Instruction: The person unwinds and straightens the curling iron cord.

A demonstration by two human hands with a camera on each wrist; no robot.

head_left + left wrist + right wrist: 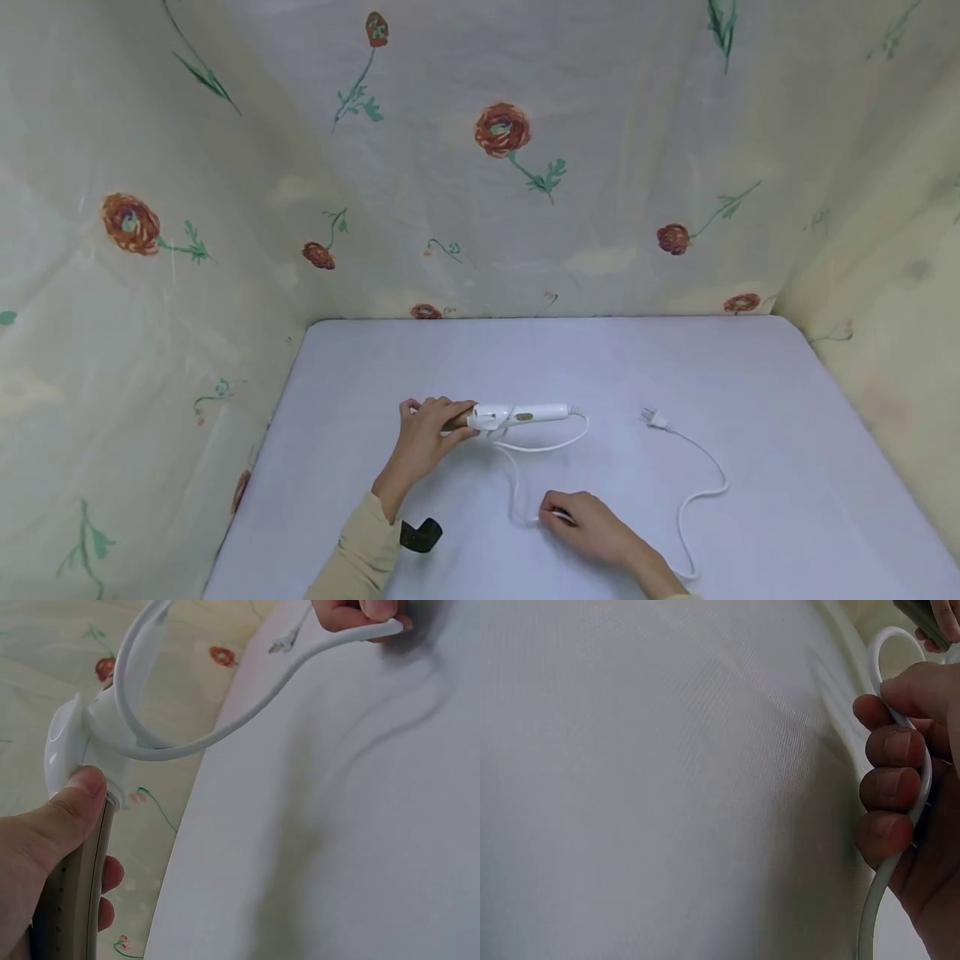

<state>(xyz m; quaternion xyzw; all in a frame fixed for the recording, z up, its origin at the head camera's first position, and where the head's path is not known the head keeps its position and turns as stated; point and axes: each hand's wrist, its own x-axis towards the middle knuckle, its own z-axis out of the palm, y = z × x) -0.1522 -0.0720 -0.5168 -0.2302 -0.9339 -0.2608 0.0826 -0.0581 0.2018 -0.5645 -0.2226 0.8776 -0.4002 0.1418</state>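
A white curling iron (543, 412) is held above the table, its handle pointing right in the head view. My left hand (423, 433) grips its brownish barrel, and in the left wrist view the thumb (79, 799) lies by the white clamp lever (66, 742). From the handle's end a white cord (247, 720) loops back past the iron and runs to my right hand (588, 525). In the right wrist view the fingers (889, 787) curl round that cord, with a small loop standing above the thumb. The palm is partly hidden.
Beyond the right hand, the cord trails over the white tabletop (750, 375) in a curve to its two-pin plug (656, 418). A black object (422, 536) shows beside the left sleeve. Flower-patterned cloth (600, 167) hangs around the table's back and sides.
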